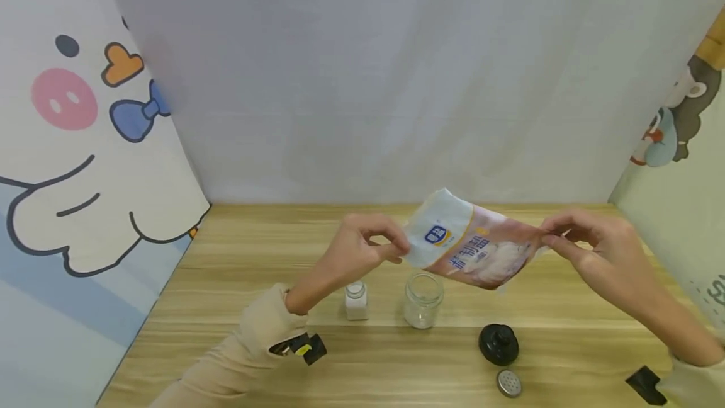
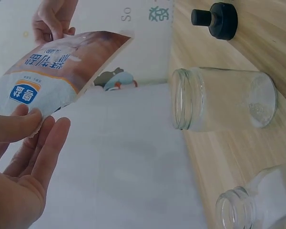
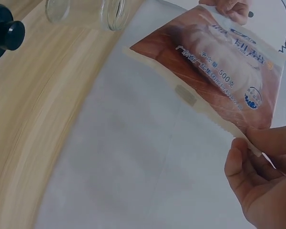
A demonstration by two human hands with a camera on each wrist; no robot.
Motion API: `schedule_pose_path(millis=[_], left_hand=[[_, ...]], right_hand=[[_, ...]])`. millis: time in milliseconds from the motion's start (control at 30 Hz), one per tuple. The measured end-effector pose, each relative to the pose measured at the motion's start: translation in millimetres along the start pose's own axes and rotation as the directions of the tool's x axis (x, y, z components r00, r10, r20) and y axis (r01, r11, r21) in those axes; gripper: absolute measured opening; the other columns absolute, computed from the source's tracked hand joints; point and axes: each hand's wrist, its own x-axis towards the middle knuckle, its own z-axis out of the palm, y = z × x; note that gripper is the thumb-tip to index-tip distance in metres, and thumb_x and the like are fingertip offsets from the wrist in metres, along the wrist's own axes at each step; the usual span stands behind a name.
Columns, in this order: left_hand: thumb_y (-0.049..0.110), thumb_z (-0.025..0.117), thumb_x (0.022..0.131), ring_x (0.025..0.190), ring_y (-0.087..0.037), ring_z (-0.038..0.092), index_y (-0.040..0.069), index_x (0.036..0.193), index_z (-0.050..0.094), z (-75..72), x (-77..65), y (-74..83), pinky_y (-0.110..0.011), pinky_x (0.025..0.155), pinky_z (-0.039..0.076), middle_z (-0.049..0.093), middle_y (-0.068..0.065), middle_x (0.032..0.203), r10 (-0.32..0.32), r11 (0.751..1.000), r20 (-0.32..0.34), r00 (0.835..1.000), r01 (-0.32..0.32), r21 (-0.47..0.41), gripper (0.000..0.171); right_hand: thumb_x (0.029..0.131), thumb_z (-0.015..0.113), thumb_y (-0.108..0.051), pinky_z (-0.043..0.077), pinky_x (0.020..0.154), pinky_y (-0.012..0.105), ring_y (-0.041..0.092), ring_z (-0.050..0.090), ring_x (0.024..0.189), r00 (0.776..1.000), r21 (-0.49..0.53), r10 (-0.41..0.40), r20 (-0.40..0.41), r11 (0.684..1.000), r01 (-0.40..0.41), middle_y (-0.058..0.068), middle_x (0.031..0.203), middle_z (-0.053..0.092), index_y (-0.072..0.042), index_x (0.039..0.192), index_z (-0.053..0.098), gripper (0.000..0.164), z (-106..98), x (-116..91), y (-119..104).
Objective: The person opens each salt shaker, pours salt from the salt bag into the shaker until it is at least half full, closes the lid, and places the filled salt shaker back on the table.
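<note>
R grip pinches bag corner, glass jar, dk lid

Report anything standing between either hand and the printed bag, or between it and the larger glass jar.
Nothing visible stands in between. The left hand and right hand both pinch the printed bag directly, and no object shows between it and the uncovered larger glass jar. The smaller jar stands to one side.

Soft, diffuse light gently shades the backdrop, and fine print looks slightly smeared.
</note>
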Motion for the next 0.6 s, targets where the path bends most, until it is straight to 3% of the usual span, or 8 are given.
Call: schedule_pose_path(millis=[300, 600], left_hand=[[-0.003, 0.072, 0.077, 0.073, -0.013, 0.066, 0.006, 0.075, 0.072, 9.9, 2.1, -16.9, -0.029, 0.064, 0.059, 0.069, -0.007, 0.081, -0.025, 0.996, 0.01, 1.0, 0.024, 0.083, 0.009], [-0.004, 0.074, 0.075, 0.073, -0.013, 0.066, 0.001, 0.075, 0.073, 18.4, 3.7, -26.7, -0.026, 0.065, 0.058, 0.071, -0.01, 0.077, -0.036, 0.994, 0.014, 0.999, 0.034, 0.106, 0.005]], right_hand=[[0.069, 0.07, 0.02, 0.046, 0.058, 0.007, -0.003, 0.057, 0.066, 0.997, -0.065, -0.061, 0.045, 0.996, 0.064, -0.005, 0.077, 0.065, -0.01, 0.083, 0.068, 0.034, -6.9, 9.3, 5.6], [0.069, 0.07, 0.02, 0.047, 0.058, 0.008, -0.003, 0.058, 0.067, 0.995, -0.106, -0.06, 0.078, 0.992, 0.068, 0.0, 0.078, 0.067, -0.009, 0.083, 0.068, 0.032, -9.7, 12.3, 9.2]])
